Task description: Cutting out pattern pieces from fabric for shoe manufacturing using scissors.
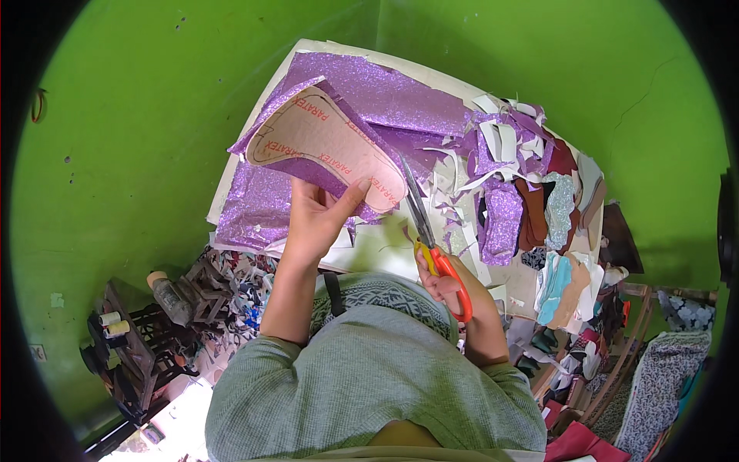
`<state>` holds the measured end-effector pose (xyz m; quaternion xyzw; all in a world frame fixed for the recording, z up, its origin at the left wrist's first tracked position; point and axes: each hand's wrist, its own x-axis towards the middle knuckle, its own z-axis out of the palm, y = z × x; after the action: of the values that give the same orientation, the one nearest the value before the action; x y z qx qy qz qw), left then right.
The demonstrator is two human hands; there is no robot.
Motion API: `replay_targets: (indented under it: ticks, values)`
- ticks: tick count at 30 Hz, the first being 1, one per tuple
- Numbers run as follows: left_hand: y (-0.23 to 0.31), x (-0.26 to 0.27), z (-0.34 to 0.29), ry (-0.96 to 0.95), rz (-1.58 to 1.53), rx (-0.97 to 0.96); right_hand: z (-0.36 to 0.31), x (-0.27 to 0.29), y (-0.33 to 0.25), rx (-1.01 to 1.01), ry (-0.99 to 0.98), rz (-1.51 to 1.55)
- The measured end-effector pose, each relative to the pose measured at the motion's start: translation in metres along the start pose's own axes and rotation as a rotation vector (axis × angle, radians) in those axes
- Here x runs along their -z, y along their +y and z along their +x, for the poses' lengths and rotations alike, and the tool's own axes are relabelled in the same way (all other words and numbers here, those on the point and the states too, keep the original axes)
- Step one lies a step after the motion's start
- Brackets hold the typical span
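Observation:
My left hand (323, 213) grips a beige insole (327, 142) with red print, backed by purple glitter material (245, 142) that sticks out past its edge. The thumb presses on the insole's near end and the fingers go behind it. In my right hand (454, 285) are scissors (443, 266) with red and yellow handles. Their dark blades point up and left, beside the right edge of the insole. Beneath, large sheets of purple glitter material (377, 85) lie on a pale table (262, 96).
Purple and white offcuts (504, 142) are heaped on the table's right. Nearer lie stacked cut shapes in purple glitter (502, 223), brown (531, 215), silver (560, 208) and turquoise (553, 289). Scraps (242, 289) cover the floor at left, near a bottle (171, 299). Green walls (154, 115) close in behind.

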<state>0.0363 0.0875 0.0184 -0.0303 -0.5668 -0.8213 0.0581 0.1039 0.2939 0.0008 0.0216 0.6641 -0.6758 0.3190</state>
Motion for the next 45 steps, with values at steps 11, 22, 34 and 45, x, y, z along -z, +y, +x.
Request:
replay_targets:
  ticks: [11, 22, 34, 45]
  values:
    - [0.004, 0.009, 0.000, -0.070, 0.065, 0.065, -0.002, -0.001, 0.000, -0.071, -0.005, 0.081]
    - [0.001, 0.009, -0.001, -0.057, 0.047, 0.072, -0.003, -0.002, 0.002, -0.015, -0.043, 0.061]
    - [-0.001, 0.011, -0.001, -0.095, 0.062, 0.098, -0.003, 0.001, 0.003, -0.064, -0.062, 0.044]
    - [-0.002, 0.012, 0.000, -0.132, 0.050, 0.181, -0.003, 0.005, 0.008, -0.181, -0.045, 0.129]
